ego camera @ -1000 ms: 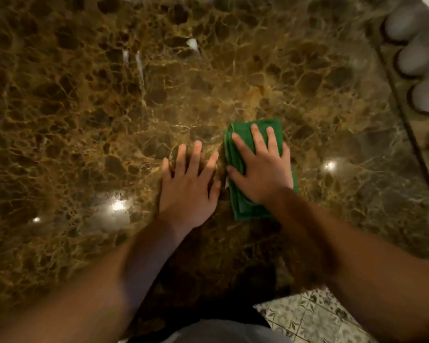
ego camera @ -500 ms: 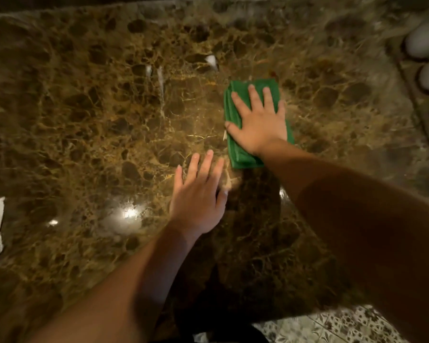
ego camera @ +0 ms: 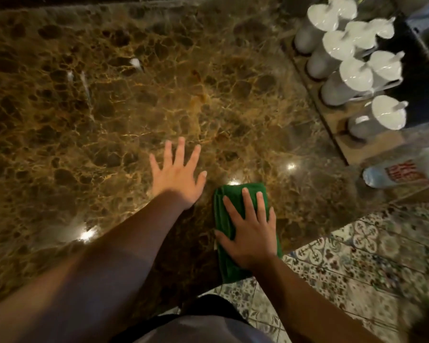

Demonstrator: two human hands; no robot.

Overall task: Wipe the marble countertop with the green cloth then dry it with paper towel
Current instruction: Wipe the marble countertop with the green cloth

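The brown veined marble countertop (ego camera: 109, 120) fills most of the head view. A folded green cloth (ego camera: 224, 263) lies at the counter's near edge, its lower end hanging slightly past the edge. My right hand (ego camera: 249, 231) presses flat on top of the cloth with fingers spread. My left hand (ego camera: 177, 174) rests flat on the bare marble just left of and beyond the cloth, fingers apart, holding nothing. No paper towel is in view.
Several white lidded cups (ego camera: 352, 78) stand on a wooden tray (ego camera: 342, 147) at the right. A plastic bottle (ego camera: 404, 172) lies on its side near the counter's right edge. Patterned floor tiles (ego camera: 357, 263) show below the counter edge.
My right hand has pulled the green cloth back from the middle of the counter to its near edge. The left hand has stayed flat on the marble. The view has shifted right.
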